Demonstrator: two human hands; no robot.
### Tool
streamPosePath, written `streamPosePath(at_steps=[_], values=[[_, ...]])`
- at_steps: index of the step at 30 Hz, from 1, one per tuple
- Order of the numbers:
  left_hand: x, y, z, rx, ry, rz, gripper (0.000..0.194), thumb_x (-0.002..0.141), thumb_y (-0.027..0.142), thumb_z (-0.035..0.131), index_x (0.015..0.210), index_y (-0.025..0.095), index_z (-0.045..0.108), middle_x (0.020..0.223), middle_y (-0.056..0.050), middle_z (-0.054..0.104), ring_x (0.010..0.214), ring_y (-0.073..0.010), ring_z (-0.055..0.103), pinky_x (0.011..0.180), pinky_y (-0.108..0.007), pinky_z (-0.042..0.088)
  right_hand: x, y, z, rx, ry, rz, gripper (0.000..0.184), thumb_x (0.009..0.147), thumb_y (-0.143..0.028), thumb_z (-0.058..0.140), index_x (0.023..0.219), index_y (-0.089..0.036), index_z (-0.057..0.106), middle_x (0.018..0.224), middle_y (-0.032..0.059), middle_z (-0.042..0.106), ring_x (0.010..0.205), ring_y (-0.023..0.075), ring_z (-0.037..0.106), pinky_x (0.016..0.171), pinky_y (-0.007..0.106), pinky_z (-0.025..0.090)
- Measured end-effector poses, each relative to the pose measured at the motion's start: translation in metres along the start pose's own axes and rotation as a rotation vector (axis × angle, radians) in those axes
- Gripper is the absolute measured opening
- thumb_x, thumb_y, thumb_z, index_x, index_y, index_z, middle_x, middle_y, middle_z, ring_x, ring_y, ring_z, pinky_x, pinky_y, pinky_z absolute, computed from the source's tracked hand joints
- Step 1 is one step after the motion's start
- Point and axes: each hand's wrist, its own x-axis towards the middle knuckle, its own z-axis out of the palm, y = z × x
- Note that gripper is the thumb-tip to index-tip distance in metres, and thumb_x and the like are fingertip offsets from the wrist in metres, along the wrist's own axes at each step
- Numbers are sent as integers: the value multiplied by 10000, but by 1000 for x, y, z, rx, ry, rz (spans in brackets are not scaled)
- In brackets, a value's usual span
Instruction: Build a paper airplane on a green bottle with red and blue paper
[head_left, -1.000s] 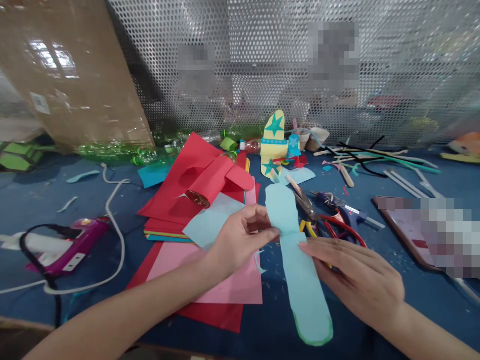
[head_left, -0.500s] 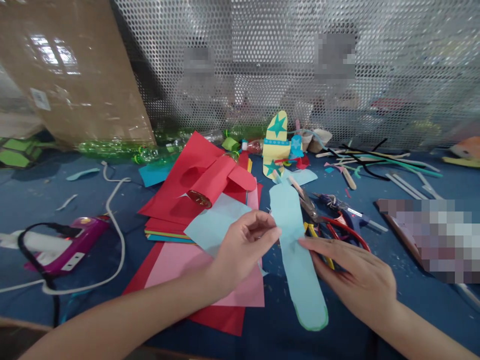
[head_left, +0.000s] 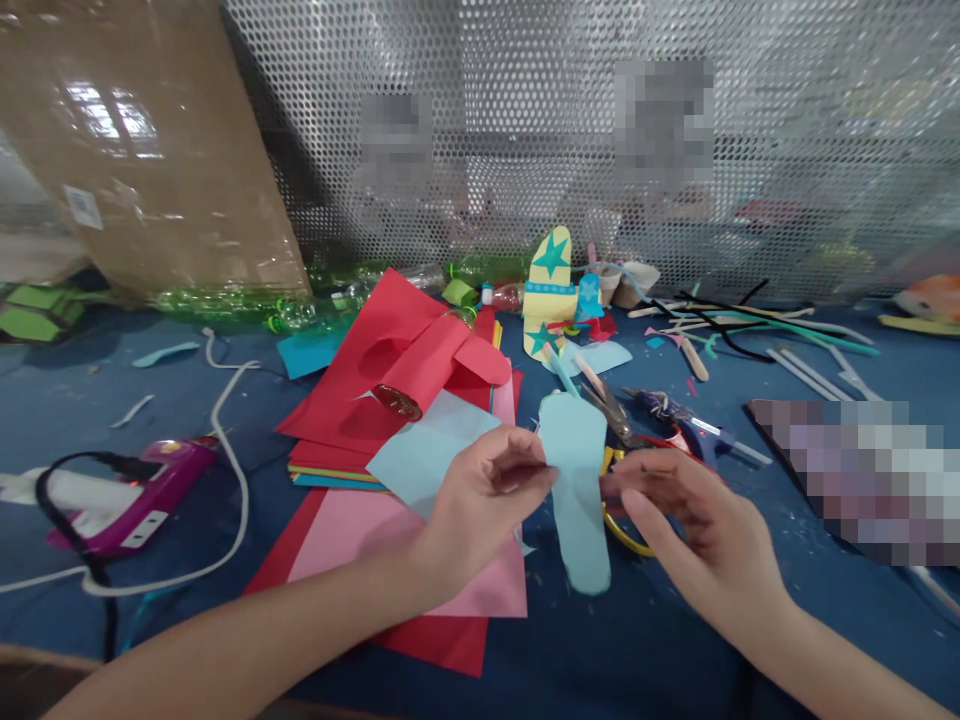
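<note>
Left hand point(head_left: 491, 510) pinches blue paper's point(head_left: 576, 470) left edge, right hand point(head_left: 701, 530) half-curled at its right, can't tell if gripping; paper's between them near scissors point(head_left: 615, 415), light edge pressure avoids creases.

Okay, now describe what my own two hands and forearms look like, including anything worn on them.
The left hand and right hand are both bare, with no gloves. No sleeve shows on either forearm as far as the picture reaches. I see no watch, bracelet or ring, though some fingers are partly hidden. No markings or cables show on them.
</note>
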Motion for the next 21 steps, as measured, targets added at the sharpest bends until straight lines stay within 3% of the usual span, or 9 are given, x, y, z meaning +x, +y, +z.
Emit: streamPosePath(at_steps=[6, 12, 17, 21], values=[[-5, -1, 3, 96, -37, 11, 106, 739, 141, 641, 731, 183, 544, 753, 16, 580, 755, -120, 597, 712, -223, 470, 6, 0, 5, 205, -74, 272, 134, 767, -347, 653, 742, -218, 625, 640, 15, 718, 569, 171, 695, 510, 223, 573], [-7, 0, 4, 130, -52, 10, 142, 758, 128, 633, 784, 201, 513, 794, 30, 558, 778, -104, 605, 712, -208, 471, 7, -2, 7, 223, -94, 327, 168, 767, -366, 633, 727, -203, 618, 595, 9, 676, 531, 150, 653, 484, 211, 536], [-4, 4, 5, -60, -8, -7, 326, 706, 77, 646, 849, 234, 399, 949, 39, 508, 815, -89, 606, 680, -200, 474, 8, -3, 6, 276, -90, 353, 205, 754, -396, 648, 700, -202, 605, 559, -6, 643, 514, 135, 625, 479, 198, 519], [-3, 8, 4, -162, -67, -72, 193, 779, 111, 549, 867, 221, 418, 926, 22, 511, 858, -109, 592, 758, -251, 492, 9, -6, 4, 309, -92, 417, 230, 736, -416, 666, 698, -197, 606, 565, -4, 632, 514, 121, 599, 482, 189, 494]])
